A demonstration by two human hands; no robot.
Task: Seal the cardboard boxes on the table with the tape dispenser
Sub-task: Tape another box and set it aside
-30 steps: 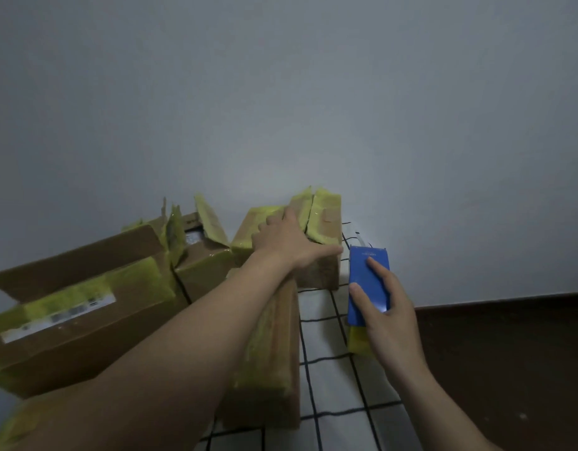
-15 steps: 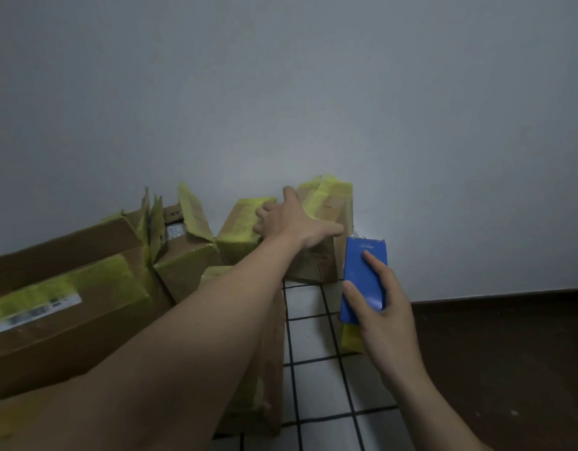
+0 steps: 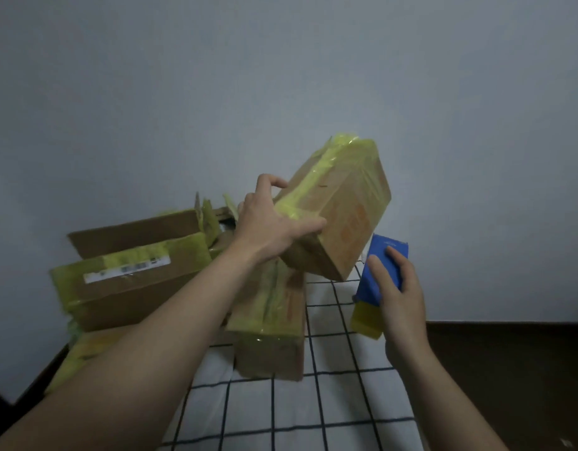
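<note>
My left hand [image 3: 272,226] grips a small cardboard box [image 3: 344,219] wrapped in yellow tape and holds it tilted in the air above the table. To its right my right hand [image 3: 400,296] holds the blue tape dispenser [image 3: 380,271], whose yellow tape roll [image 3: 367,319] shows below my fingers. Under the lifted box a long narrow taped box [image 3: 271,323] lies on the checked tablecloth [image 3: 313,418]. A large box with a white label [image 3: 131,284] sits at the left with its flaps open.
More open cardboard boxes [image 3: 216,219] stand behind the large one, against the pale wall. Another taped box [image 3: 76,353] lies at the left edge under my forearm. The dark floor [image 3: 509,369] drops away to the right of the table.
My left hand has lifted the small taped box off the table and tilted it up to the right. My right hand with the dispenser has stayed beside it.
</note>
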